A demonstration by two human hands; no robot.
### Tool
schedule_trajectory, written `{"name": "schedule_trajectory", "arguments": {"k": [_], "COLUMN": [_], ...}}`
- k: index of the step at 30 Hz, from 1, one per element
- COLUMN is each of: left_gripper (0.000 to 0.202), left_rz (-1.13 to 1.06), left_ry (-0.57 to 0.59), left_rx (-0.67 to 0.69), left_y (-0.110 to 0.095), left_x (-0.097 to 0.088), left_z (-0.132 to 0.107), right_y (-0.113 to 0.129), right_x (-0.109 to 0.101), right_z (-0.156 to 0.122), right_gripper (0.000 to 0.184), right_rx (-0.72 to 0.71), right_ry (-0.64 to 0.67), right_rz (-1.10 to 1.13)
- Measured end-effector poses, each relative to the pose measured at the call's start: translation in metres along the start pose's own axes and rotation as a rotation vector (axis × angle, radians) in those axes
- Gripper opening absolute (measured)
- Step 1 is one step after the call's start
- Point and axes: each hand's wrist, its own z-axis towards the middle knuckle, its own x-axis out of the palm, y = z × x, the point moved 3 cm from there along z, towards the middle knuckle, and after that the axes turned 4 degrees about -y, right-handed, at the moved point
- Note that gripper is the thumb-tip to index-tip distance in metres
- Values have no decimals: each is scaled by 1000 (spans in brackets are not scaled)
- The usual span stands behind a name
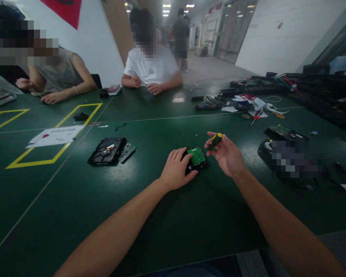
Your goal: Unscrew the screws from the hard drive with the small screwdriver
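Note:
A black hard drive [203,166] with a green circuit board [196,156] facing up lies on the green table in front of me. My left hand [177,167] holds its left side, fingers over the top and thumb along the near edge. Just right of the drive, my right hand [226,156] is raised and closed around a screwdriver [215,141] with a yellow and black handle. The screwdriver's shaft cannot be made out. To the left sits a black plastic case [107,151] with a small pale piece on top, beside a loose circuit board [127,152].
On the right are another drive-like part with a green board [285,131] and a dark bundle [294,157], partly blurred out. Cables and tools [248,103] lie at the back right. White paper [54,135] lies by yellow tape. Two people sit across the table [150,215].

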Motion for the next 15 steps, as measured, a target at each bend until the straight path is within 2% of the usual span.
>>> {"name": "schedule_trajectory", "arguments": {"k": [9,15], "left_gripper": [65,65], "left_rz": [4,-10], "left_ry": [-4,-2], "left_rx": [-4,-6], "left_y": [0,1], "left_x": [0,1], "left_z": [1,1], "right_y": [-2,-5], "right_x": [-3,-4], "right_z": [1,1], "right_gripper": [38,29], "right_rx": [7,-33], "right_ry": [-8,-2], "right_rz": [-2,11]}}
